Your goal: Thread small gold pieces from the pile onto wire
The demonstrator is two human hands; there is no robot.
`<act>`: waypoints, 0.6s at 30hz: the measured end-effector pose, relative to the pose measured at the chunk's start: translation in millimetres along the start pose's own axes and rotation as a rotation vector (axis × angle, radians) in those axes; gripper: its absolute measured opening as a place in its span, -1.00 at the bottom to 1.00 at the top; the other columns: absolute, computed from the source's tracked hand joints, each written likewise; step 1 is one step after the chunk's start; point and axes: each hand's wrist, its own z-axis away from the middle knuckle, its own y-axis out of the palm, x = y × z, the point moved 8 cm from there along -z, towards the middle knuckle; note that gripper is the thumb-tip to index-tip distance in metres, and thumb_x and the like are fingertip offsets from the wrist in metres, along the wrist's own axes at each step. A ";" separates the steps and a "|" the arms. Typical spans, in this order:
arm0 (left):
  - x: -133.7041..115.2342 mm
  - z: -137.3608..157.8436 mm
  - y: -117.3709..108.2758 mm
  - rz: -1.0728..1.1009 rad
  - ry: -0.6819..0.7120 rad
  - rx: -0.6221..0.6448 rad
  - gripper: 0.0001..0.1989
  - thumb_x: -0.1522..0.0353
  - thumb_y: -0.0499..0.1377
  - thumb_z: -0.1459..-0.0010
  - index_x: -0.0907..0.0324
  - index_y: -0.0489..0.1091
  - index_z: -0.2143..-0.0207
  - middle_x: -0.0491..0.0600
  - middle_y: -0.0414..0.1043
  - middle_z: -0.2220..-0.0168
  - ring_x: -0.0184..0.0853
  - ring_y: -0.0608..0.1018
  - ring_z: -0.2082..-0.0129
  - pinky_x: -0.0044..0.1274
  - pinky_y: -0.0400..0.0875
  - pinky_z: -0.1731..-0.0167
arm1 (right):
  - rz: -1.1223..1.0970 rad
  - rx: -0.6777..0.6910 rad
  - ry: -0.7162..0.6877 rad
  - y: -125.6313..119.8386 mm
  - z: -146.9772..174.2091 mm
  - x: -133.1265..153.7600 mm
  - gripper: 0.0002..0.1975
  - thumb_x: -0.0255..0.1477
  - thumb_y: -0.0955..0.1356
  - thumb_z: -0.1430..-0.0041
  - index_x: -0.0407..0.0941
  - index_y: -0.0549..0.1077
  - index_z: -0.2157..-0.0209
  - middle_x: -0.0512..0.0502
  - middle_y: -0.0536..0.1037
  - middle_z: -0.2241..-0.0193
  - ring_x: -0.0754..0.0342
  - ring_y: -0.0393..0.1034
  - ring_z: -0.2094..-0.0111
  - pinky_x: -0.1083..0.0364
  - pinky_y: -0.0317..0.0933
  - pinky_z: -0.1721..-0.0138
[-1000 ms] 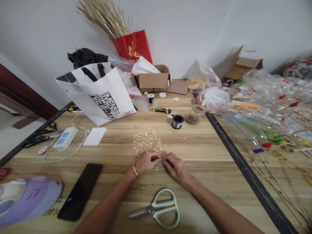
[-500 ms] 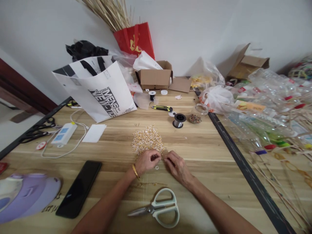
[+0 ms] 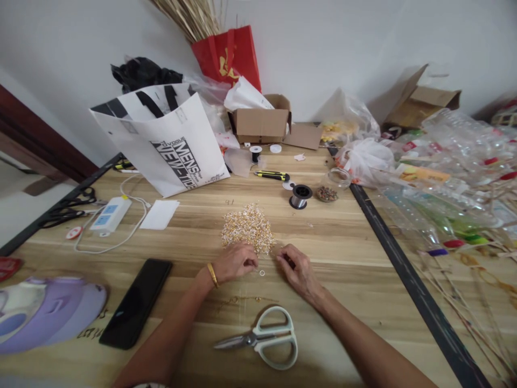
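Observation:
A loose pile of small gold and clear beads [image 3: 248,226] lies on the wooden table just beyond my hands. My left hand [image 3: 238,262], a gold bangle at its wrist, is closed in a pinch at the pile's near edge; what its fingertips hold is too small to make out. To the right, my right hand [image 3: 295,269] has its fingers curled together on the table, and their contents are hidden. Between the hands sits a small pale ring [image 3: 262,273]. Closer to me lie a thin gold chain [image 3: 258,299] and white-handled scissors [image 3: 262,338].
A black phone [image 3: 136,303] and a purple object [image 3: 52,312] lie at left. Behind the beads are a wire spool [image 3: 300,196], a yellow-black cutter [image 3: 272,175] and a glass jar [image 3: 328,193]. A white paper bag [image 3: 165,140] stands back left. Plastic bottles [image 3: 420,215] crowd the right.
My hands have drawn farther apart, the left one shifting left and the right one slightly right. The camera view has tilted slightly; the scissors and chain stay put on the table.

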 end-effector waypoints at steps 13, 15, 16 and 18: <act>7.2 4.9 4.0 -0.056 -0.060 0.051 -0.89 0.50 0.12 0.01 0.21 0.42 0.53 -0.06 0.41 0.46 -0.34 0.40 0.35 -0.56 0.21 0.29 | 0.004 0.008 0.003 1.2 -0.4 -0.7 -0.85 -0.43 0.22 -0.21 -0.12 0.35 0.41 -0.05 0.37 0.49 0.10 0.26 0.45 0.15 0.18 0.42; 7.8 5.8 4.4 -0.068 -0.072 0.071 -0.89 0.51 0.12 0.02 0.21 0.41 0.54 -0.06 0.42 0.47 -0.34 0.41 0.36 -0.56 0.21 0.31 | 0.002 0.011 0.005 1.5 -0.3 -1.0 -0.86 -0.43 0.22 -0.21 -0.12 0.35 0.41 -0.05 0.37 0.48 0.11 0.25 0.46 0.16 0.17 0.42; 8.3 6.2 4.3 -0.072 -0.080 0.076 -0.89 0.51 0.12 0.03 0.21 0.41 0.54 -0.06 0.42 0.47 -0.33 0.41 0.36 -0.56 0.21 0.32 | 0.001 0.008 0.005 1.5 -0.3 -1.3 -0.86 -0.44 0.22 -0.21 -0.12 0.35 0.41 -0.05 0.37 0.49 0.11 0.25 0.46 0.16 0.17 0.43; 8.6 7.1 4.0 -0.080 -0.088 0.083 -0.89 0.51 0.12 0.04 0.21 0.40 0.56 -0.06 0.42 0.48 -0.33 0.41 0.37 -0.56 0.22 0.32 | 0.001 -0.002 -0.001 1.1 -0.2 -1.5 -0.86 -0.44 0.22 -0.21 -0.12 0.35 0.41 -0.04 0.37 0.49 0.11 0.25 0.46 0.16 0.17 0.43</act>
